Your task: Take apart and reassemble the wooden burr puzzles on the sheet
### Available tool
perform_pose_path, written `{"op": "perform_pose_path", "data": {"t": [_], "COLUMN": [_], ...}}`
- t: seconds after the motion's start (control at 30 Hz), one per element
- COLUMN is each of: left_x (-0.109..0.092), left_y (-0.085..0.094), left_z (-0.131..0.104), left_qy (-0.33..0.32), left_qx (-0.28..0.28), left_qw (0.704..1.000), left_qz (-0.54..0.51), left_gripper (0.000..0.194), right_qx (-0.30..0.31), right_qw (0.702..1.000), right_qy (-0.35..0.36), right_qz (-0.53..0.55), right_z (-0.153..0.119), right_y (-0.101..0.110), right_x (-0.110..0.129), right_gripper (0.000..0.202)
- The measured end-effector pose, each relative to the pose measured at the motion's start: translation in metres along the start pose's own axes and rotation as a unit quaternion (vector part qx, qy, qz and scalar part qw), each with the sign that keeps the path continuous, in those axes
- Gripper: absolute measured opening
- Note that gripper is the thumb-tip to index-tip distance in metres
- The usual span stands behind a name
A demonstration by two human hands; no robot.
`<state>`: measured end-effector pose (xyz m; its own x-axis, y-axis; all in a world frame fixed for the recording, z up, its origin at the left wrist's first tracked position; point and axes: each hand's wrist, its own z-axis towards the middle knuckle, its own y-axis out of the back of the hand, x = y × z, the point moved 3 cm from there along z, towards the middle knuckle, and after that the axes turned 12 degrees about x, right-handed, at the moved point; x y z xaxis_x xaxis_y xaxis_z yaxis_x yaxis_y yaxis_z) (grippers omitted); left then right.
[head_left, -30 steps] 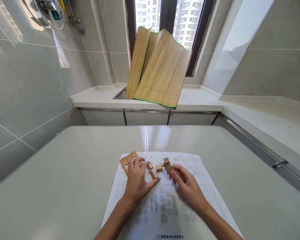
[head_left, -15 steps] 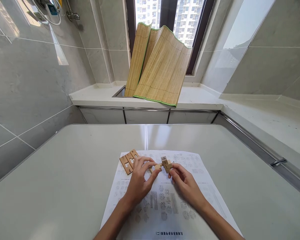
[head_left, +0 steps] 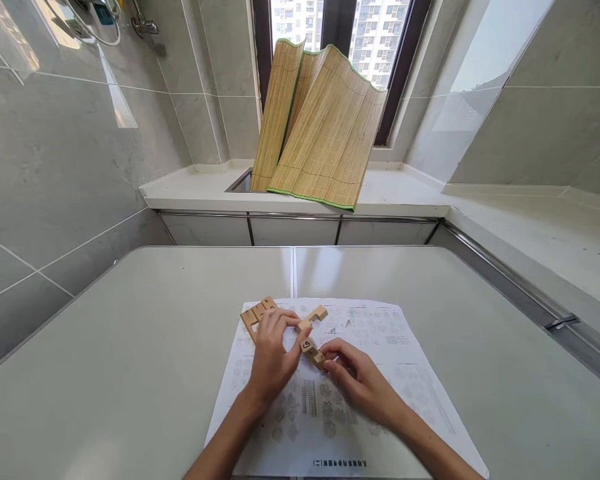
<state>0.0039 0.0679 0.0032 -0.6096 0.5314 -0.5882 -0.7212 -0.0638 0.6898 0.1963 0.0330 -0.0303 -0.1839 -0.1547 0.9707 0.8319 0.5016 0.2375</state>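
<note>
Over a printed paper sheet (head_left: pixel 380 373), my right hand (head_left: pixel 353 377) pinches the lower right end of a notched wooden piece (head_left: pixel 310 347) with a dark mark on its end. My left hand (head_left: pixel 275 353) is closed, thumb and index finger at a light wooden piece (head_left: pixel 304 325) just above the marked one. Another notched piece (head_left: pixel 319 313) lies on the paper beyond the fingertips, close to the one at my left hand. Flat numbered wooden pieces (head_left: pixel 249 320) sit side by side at the sheet's upper left corner, partly hidden by my left hand.
The sheet lies on a pale glossy table (head_left: pixel 140 347) with a seam down its middle. Behind it a folded bamboo mat (head_left: pixel 325 133) leans on a white ledge (head_left: pixel 190 193) before the window. A metal rail (head_left: pixel 510 287) runs along the right side.
The marked piece has moved left and down with my right hand, tilting over. A notched piece now shows apart from it, farther up the paper. My left hand has shifted slightly left.
</note>
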Motion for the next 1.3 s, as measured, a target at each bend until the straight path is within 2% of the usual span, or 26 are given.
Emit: {"op": "perform_pose_path", "data": {"t": [0.1,0.2,0.3,0.43,0.53,0.67,0.8,0.9,0.93,1.07,1.13,1.2,1.3], "left_x": [0.009,0.015,0.015,0.01,0.007,0.004,-0.002,-0.006,-0.007,-0.012,-0.012,-0.011,-0.008], "left_y": [0.013,0.022,0.024,0.02,0.015,0.004,-0.005,-0.007,-0.007,-0.006,-0.007,-0.008,-0.01], "left_z": [0.002,0.004,0.003,0.002,0.001,-0.001,-0.004,-0.006,-0.006,-0.007,-0.008,-0.008,-0.008], "left_qy": [-0.005,-0.008,-0.018,-0.03,-0.035,-0.04,-0.057,-0.056,-0.059,-0.081,-0.078,-0.068,-0.061], "left_qx": [-0.046,-0.05,-0.05,-0.045,-0.016,0.053,0.12,0.163,0.174,0.234,0.259,0.268,0.261], "left_qw": [0.995,0.989,0.982,0.973,0.975,0.98,0.979,0.98,0.979,0.969,0.963,0.961,0.963], "left_qz": [0.087,0.141,0.183,0.223,0.22,0.189,0.156,0.104,0.083,0.01,-0.008,-0.013,-0.005], "left_gripper": [0.009,0.01,0.009,0.019,0.022,0.021,0.029,0.027,0.033,0.078,0.09,0.091,0.08], "right_qx": [-0.049,-0.106,-0.146,-0.182,-0.2,-0.211,-0.204,-0.187,-0.179,-0.134,-0.107,-0.083,-0.053], "right_qw": [0.999,0.993,0.986,0.973,0.961,0.945,0.937,0.936,0.936,0.936,0.936,0.938,0.94], "right_qy": [-0.021,-0.052,-0.07,-0.068,-0.073,-0.093,-0.087,-0.078,-0.074,-0.048,-0.035,-0.024,-0.008], "right_qz": [-0.007,0.0,-0.034,-0.127,-0.177,-0.231,-0.271,-0.288,-0.294,-0.321,-0.332,-0.337,-0.336], "right_z": [0.0,0.0,-0.002,-0.003,-0.005,-0.006,-0.006,-0.006,-0.005,-0.005,-0.005,-0.005,-0.005], "right_y": [0.005,0.014,0.019,0.021,0.022,0.023,0.021,0.018,0.018,0.017,0.018,0.018,0.017], "right_x": [-0.005,-0.012,-0.014,-0.011,-0.012,-0.014,-0.011,-0.005,-0.004,-0.001,-0.002,-0.003,-0.003], "right_gripper": [0.031,0.035,0.037,0.034,0.029,0.025,0.019,0.013,0.014,0.036,0.044,0.051,0.054]}}
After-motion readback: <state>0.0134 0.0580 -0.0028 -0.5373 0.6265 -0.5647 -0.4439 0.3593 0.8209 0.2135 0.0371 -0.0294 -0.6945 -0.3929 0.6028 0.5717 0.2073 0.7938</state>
